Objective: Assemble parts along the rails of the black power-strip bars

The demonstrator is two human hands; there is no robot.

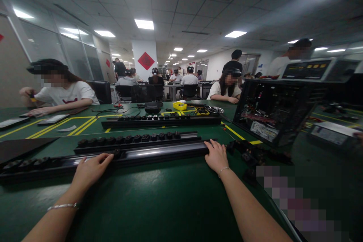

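Head view, and here we are: 2 bare hands at a green table [147, 204], both on the near rail [164, 151], a long black strip with a shiny top lying crosswise, closest to the wearer. The left hand [91, 171] lies over it, thumb and fingers loosely apart, a fingertip right up at 1 small black piece [116, 153]; whether it pinches that piece, I can't tell. At the other end, the right hand [217, 155] drapes its slightly spread fingers over the rail; how firmly it grips is hidden.

Count the rails: 3! The middle rail [188, 135] sits just beyond, carrying about 12 round black knobs [137, 138]; the far rail [193, 121] lies behind that, its pieces too blurred to count.

Any lettering? 1 red diamond sign [146, 61] on the pillar, its dark mark unreadable; 1 white label [262, 132] inside the open computer case [239, 111], also too blurred. Beyond the far rail, 1 yellow tray [179, 108]. And 2 bracelets, 1 on each wrist!
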